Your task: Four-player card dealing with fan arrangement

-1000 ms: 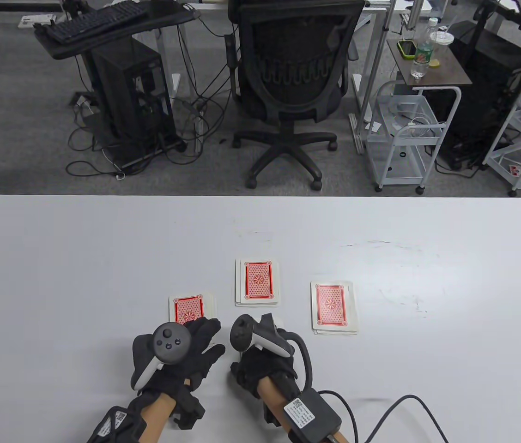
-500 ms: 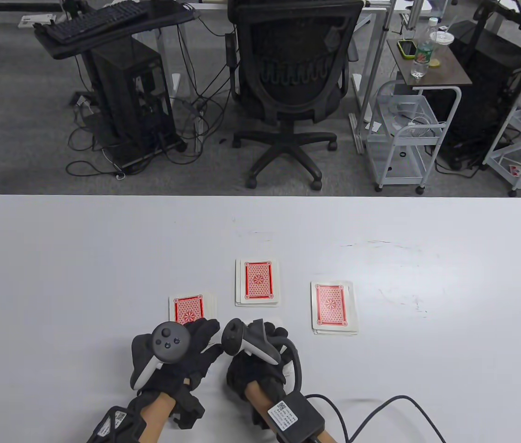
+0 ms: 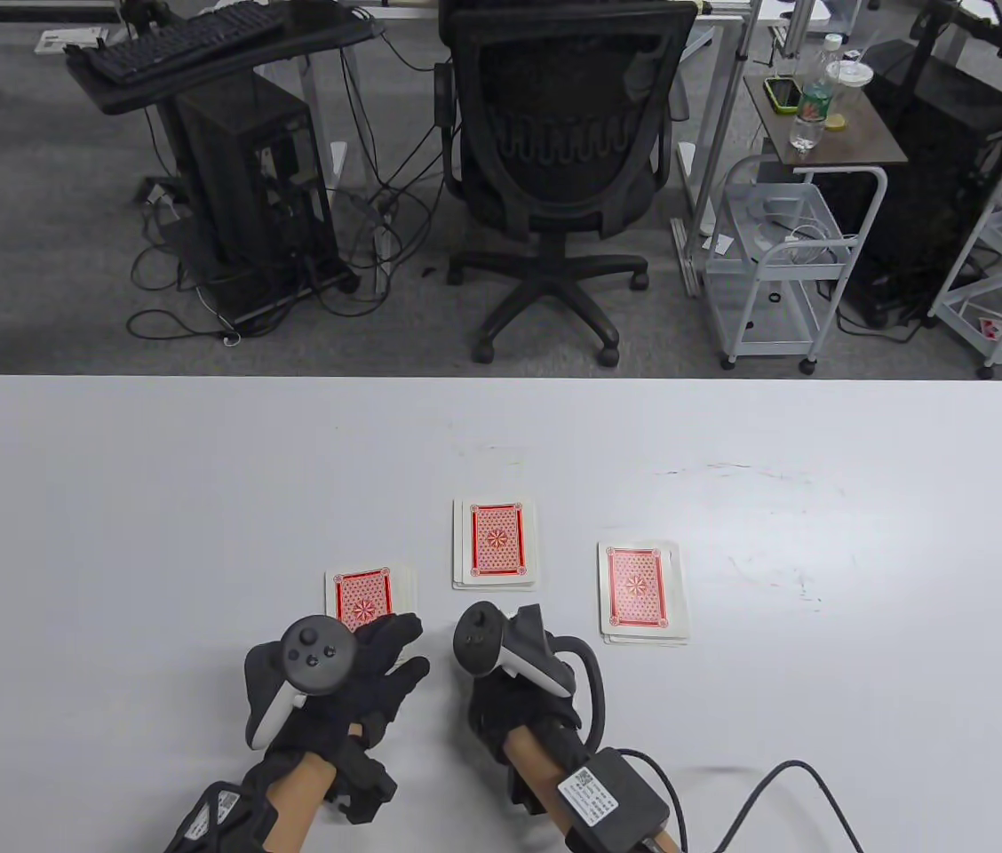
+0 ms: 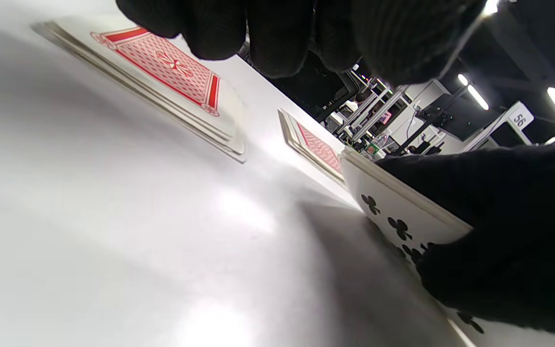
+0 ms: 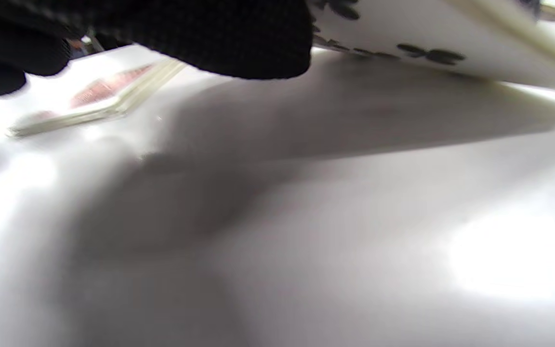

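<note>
Left wrist view showed the right hand gripping a lifted packet of cards near three dealt piles; left hand relaxed, empty. Judged: fanning comes next.

I see a white table carrying three face-down red-backed piles: a left pile, a middle pile farther off, and a right pile.
</note>
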The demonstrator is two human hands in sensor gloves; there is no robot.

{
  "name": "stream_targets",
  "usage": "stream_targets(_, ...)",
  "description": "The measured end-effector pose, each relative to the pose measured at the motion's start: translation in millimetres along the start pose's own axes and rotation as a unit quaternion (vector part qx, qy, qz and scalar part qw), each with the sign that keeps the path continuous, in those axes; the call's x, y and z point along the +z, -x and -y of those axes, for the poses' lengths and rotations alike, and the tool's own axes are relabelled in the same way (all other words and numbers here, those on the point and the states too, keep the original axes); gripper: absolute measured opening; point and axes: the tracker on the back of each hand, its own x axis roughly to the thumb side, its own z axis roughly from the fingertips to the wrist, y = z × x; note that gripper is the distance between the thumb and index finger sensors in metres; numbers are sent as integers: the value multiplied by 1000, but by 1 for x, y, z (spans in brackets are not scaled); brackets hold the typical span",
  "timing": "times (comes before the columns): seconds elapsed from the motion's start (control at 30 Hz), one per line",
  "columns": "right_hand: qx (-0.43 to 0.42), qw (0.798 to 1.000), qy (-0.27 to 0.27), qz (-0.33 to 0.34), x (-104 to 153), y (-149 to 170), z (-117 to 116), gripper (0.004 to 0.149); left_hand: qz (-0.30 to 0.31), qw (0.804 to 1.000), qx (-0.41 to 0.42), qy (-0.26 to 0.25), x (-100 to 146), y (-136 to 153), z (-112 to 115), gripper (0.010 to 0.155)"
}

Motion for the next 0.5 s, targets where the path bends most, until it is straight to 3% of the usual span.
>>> stream_targets(0.17,-17,998,47,36,12,2,22,71,1,998,69,-2,0,3,-4,60)
stream_targets(0.3,3,986,132,103,22,-10,38,70,-1,984,178,2,0,6,-5,63)
stream_targets(0.4,15,965,203,168,32,-25,44,70,12,950,309,27,1,8,-2,71)
stream_targets(0.5,30,943,249,216,41,-42,43,70,43,902,424,66,1,7,6,82)
